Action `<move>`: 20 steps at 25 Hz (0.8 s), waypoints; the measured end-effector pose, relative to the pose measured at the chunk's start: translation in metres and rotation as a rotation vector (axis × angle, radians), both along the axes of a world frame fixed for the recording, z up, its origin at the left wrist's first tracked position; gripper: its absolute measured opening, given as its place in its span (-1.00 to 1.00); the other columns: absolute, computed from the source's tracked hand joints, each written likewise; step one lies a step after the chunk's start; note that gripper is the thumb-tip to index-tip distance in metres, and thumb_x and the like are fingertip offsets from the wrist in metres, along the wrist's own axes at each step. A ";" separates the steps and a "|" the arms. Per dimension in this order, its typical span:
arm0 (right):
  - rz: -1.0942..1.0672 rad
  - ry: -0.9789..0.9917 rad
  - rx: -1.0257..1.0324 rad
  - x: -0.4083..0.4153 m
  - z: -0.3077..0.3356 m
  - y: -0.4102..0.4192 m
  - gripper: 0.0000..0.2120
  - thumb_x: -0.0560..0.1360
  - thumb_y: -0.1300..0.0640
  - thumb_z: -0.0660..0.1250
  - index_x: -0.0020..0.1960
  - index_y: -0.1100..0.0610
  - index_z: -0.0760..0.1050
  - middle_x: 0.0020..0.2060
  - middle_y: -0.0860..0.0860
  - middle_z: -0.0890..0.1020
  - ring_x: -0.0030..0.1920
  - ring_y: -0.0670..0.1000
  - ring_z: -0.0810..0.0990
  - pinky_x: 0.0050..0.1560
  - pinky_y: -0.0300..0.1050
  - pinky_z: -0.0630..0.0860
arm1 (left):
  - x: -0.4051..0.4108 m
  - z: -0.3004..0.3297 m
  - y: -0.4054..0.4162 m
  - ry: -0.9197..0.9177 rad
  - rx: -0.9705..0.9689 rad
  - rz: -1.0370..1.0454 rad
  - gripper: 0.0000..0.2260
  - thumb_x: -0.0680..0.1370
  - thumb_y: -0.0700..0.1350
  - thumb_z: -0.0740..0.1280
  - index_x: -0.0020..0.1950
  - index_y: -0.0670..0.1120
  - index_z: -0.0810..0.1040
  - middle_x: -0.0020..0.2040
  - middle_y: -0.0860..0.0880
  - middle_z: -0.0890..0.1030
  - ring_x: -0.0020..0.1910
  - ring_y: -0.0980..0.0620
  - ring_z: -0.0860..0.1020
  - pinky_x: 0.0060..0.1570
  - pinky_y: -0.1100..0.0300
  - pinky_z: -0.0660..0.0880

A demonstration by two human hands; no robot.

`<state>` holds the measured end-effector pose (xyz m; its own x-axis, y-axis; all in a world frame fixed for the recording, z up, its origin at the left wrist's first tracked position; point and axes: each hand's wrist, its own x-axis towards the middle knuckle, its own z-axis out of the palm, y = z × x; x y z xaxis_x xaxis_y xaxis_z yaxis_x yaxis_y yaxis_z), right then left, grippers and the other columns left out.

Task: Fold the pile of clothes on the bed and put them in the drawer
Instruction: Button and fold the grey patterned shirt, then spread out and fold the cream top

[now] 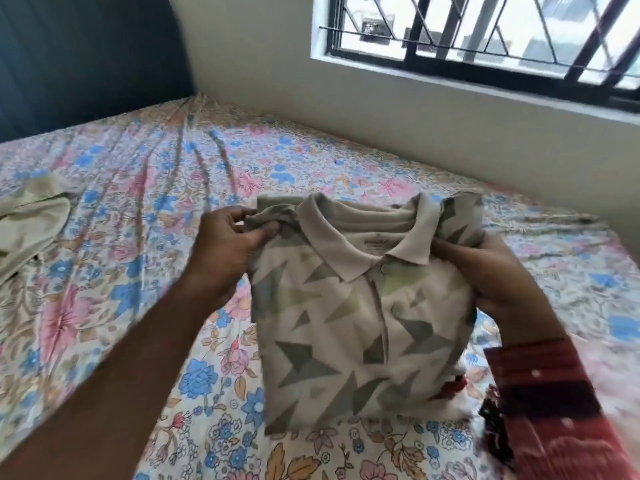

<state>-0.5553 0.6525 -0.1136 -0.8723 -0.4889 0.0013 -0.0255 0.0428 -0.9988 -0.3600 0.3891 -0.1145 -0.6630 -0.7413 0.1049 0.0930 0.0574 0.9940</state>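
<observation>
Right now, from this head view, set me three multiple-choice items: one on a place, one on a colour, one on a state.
1. Where does the other beige garment lie?
A. At the left edge of the bed
B. On the window sill
C. Under the polo shirt

2. What colour is the collar of the polo shirt?
A. Bright red
B. Plain beige
C. Navy blue

3. How is the polo shirt held?
A. By neither hand
B. By the left hand alone
C. By both hands at the shoulders

Key:
1. A: it sits crumpled on the floral sheet far left, apart from the shirt.
2. B: the collar is plain beige above the grey and green triangle print.
3. C: the left hand pinches the shirt's one shoulder and the right hand has its grip on the other.
</observation>
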 end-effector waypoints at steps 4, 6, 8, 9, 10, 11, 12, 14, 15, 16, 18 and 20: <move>-0.018 0.123 0.425 -0.036 -0.080 -0.011 -0.44 0.23 -0.18 0.62 0.11 0.08 0.65 -0.01 0.06 0.75 0.04 0.14 0.72 0.13 0.19 0.65 | -0.045 -0.078 0.027 -0.314 0.077 -0.041 -0.64 0.33 -0.08 0.65 0.01 0.01 0.57 0.03 -0.09 0.70 -0.02 -0.08 0.68 0.01 -0.06 0.65; -0.089 0.176 0.571 -0.039 -0.105 -0.015 -0.22 0.09 -0.43 0.55 0.14 0.04 0.61 0.02 -0.02 0.72 0.02 0.05 0.68 0.10 0.06 0.64 | -0.047 -0.107 0.033 -0.383 0.042 0.005 -0.62 0.38 -0.16 0.63 0.13 -0.05 0.59 0.03 -0.06 0.70 -0.04 -0.04 0.67 -0.03 0.04 0.63; -0.165 0.176 0.619 -0.039 -0.103 -0.019 -0.09 0.05 -0.51 0.52 0.20 0.06 0.57 0.09 0.01 0.69 0.07 0.07 0.65 0.08 -0.05 0.59 | -0.048 -0.120 0.025 -0.393 0.045 0.032 -0.57 0.39 -0.15 0.62 0.21 -0.10 0.59 0.03 -0.05 0.71 -0.02 -0.05 0.69 0.04 -0.05 0.65; -0.173 0.165 0.640 -0.038 -0.099 -0.020 -0.09 0.09 -0.47 0.55 0.24 0.08 0.54 0.12 0.04 0.66 0.09 0.10 0.62 0.06 -0.07 0.55 | -0.047 -0.122 0.022 -0.401 0.045 0.025 -0.56 0.39 -0.15 0.63 0.21 -0.10 0.59 0.04 -0.05 0.71 -0.01 -0.06 0.69 0.07 -0.09 0.65; -0.157 0.170 0.671 -0.034 -0.094 -0.018 -0.13 0.17 -0.40 0.58 0.28 0.10 0.49 0.14 0.08 0.63 0.10 0.11 0.59 0.05 -0.06 0.52 | -0.045 -0.122 0.019 -0.401 0.040 0.027 -0.56 0.39 -0.15 0.63 0.20 -0.09 0.59 0.04 -0.06 0.71 -0.01 -0.06 0.69 0.08 -0.12 0.65; -0.148 0.218 0.733 -0.030 -0.090 -0.017 -0.18 0.26 -0.32 0.59 0.32 0.14 0.44 0.17 0.11 0.59 0.12 0.14 0.56 0.07 -0.02 0.51 | -0.043 -0.122 0.016 -0.397 0.026 0.041 -0.57 0.39 -0.14 0.63 0.19 -0.09 0.59 0.04 -0.06 0.71 -0.02 -0.06 0.70 0.07 -0.13 0.65; -0.176 0.311 0.808 -0.027 -0.087 -0.016 -0.23 0.34 -0.24 0.58 0.35 0.15 0.39 0.20 0.15 0.55 0.16 0.19 0.54 0.13 0.05 0.52 | -0.041 -0.120 0.016 -0.391 0.007 0.053 -0.58 0.39 -0.13 0.63 0.19 -0.08 0.59 0.03 -0.06 0.71 -0.02 -0.06 0.70 0.05 -0.13 0.66; -0.297 0.522 0.877 -0.014 -0.075 -0.016 -0.38 0.45 -0.08 0.52 0.38 0.14 0.40 0.25 0.21 0.51 0.25 0.26 0.50 0.23 0.17 0.51 | -0.036 -0.110 0.016 -0.372 -0.036 0.063 -0.61 0.42 -0.13 0.61 0.17 -0.09 0.57 0.01 -0.07 0.69 -0.05 -0.06 0.69 -0.05 -0.09 0.68; -0.334 0.600 0.830 -0.005 -0.068 -0.021 -0.49 0.47 -0.02 0.48 0.35 0.12 0.46 0.23 0.20 0.53 0.25 0.25 0.51 0.24 0.17 0.50 | -0.032 -0.104 0.015 -0.371 -0.055 0.069 -0.64 0.44 -0.13 0.60 0.16 -0.12 0.57 -0.01 -0.07 0.68 -0.09 -0.06 0.70 -0.14 -0.04 0.69; -0.331 0.647 0.751 0.007 -0.062 -0.031 -0.59 0.48 0.00 0.45 0.28 0.08 0.53 0.20 0.17 0.56 0.20 0.23 0.55 0.23 0.13 0.51 | -0.027 -0.097 0.011 -0.378 -0.076 0.081 -0.69 0.46 -0.13 0.58 0.13 -0.14 0.58 -0.05 -0.09 0.68 -0.13 -0.05 0.71 -0.22 0.01 0.68; -0.227 0.675 0.578 0.040 -0.053 -0.066 -0.75 0.49 -0.07 0.44 0.11 0.00 0.60 0.07 0.07 0.64 0.06 0.13 0.64 0.15 0.06 0.56 | -0.010 -0.085 -0.005 -0.395 -0.116 0.114 -0.80 0.53 -0.12 0.52 0.05 -0.18 0.61 -0.12 -0.12 0.70 -0.22 -0.04 0.72 -0.30 0.05 0.65; -0.045 0.679 0.452 0.080 -0.048 -0.117 -0.80 0.50 -0.11 0.45 -0.01 0.01 0.63 -0.06 -0.01 0.70 -0.05 0.04 0.67 0.03 -0.05 0.56 | 0.020 -0.073 -0.027 -0.402 -0.156 0.165 -0.86 0.57 -0.13 0.48 -0.02 -0.19 0.63 -0.17 -0.11 0.70 -0.27 -0.03 0.71 -0.35 0.10 0.62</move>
<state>-0.4752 0.5352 -0.1620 -0.7709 -0.5336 0.3477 -0.6079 0.4534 -0.6518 -0.3396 0.3624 -0.1871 -0.5480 -0.8363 -0.0173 -0.3208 0.1910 0.9277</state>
